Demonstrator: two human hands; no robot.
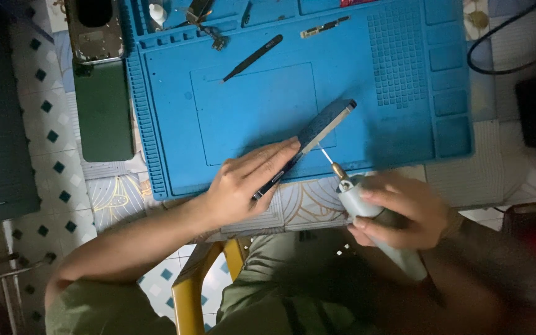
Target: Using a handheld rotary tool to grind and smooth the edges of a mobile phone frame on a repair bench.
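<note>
Left hand (243, 186) closed in a grip on a phone (308, 144), held on edge and tilted over the near part of the blue work mat (398, 130); fingers (274, 158) laid along the upper side, lower end of phone tucked in the palm; upper end raised toward the mat's centre. Right hand (398, 211) closed in a grip around a grey pen-shaped rotary tool (373, 217); thin bit (326, 155) pointed up-left, tip touching or just beside the phone's lower edge; exact contact not discernible. Black tweezers (252, 58) lying diagonally on the mat, well apart from both hands. Small metal parts (324, 27) resting in the mat's far compartments. 1 dark green phone-shaped slab (103, 108) lying on the table (119, 192) just left of the mat; an opened device frame (94, 28) beyond it. Black cable (497, 62) looped at far right.
</note>
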